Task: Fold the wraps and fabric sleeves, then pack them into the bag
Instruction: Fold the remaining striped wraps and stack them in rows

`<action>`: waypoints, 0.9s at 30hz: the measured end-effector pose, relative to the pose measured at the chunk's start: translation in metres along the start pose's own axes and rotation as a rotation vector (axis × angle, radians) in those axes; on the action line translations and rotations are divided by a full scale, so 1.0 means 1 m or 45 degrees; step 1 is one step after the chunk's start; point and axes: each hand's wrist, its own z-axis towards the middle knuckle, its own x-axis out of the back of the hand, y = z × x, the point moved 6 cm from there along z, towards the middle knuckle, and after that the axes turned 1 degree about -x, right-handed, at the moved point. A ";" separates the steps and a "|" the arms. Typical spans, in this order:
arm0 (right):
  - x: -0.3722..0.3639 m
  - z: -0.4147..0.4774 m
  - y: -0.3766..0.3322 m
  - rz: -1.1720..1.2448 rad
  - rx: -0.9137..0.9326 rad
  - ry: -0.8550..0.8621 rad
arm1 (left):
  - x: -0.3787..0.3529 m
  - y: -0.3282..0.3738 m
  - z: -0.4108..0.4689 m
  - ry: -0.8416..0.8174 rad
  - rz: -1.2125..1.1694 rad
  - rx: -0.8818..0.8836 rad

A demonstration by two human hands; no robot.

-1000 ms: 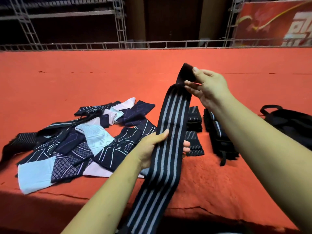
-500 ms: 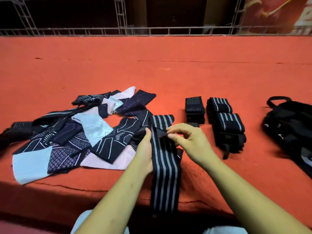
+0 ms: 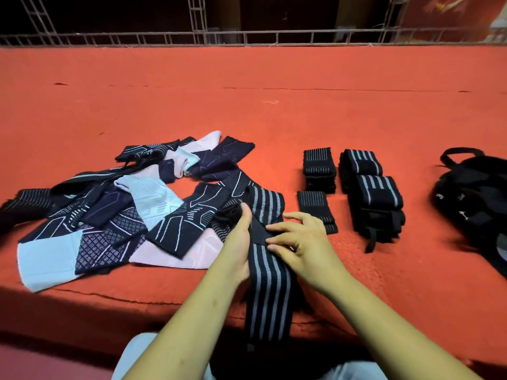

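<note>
Striped wrap lies lengthwise on the red carpeted platform, near the front edge. Its near end hangs over the edge and its far end is folded back.

Right hand pinches the wrap's plain black band between thumb and forefinger, with the other fingers lifted. Left hand sits against the wrap's left edge with the thumb up along it. Its fingers are hidden, so I cannot tell if it grips.

Sleeve pile, a loose navy, pink and pale blue heap, crowds in from the left. Its right edge touches the left hand and lies under the wrap's folded far end.

Just right of the right hand is a thin-striped folded wrap, with a second thin-striped stack behind it. Further right, two rolled wide-striped wraps lie one behind the other, with a strap trailing toward the front.

These stacks stand between the hands and the black bag, which is at the right edge and partly cut off.

A loose thread lies on the carpet far back. A metal railing runs along the rear. Light trousers show at the bottom.
</note>
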 end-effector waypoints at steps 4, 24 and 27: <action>0.031 0.017 0.011 0.430 -0.271 0.203 | 0.002 -0.001 -0.001 -0.125 0.061 -0.114; 0.053 0.059 0.005 0.521 -0.371 0.149 | 0.005 -0.022 -0.009 -0.122 0.313 0.173; 0.039 0.040 -0.007 0.594 -0.278 0.076 | 0.000 -0.015 -0.004 -0.074 0.080 0.100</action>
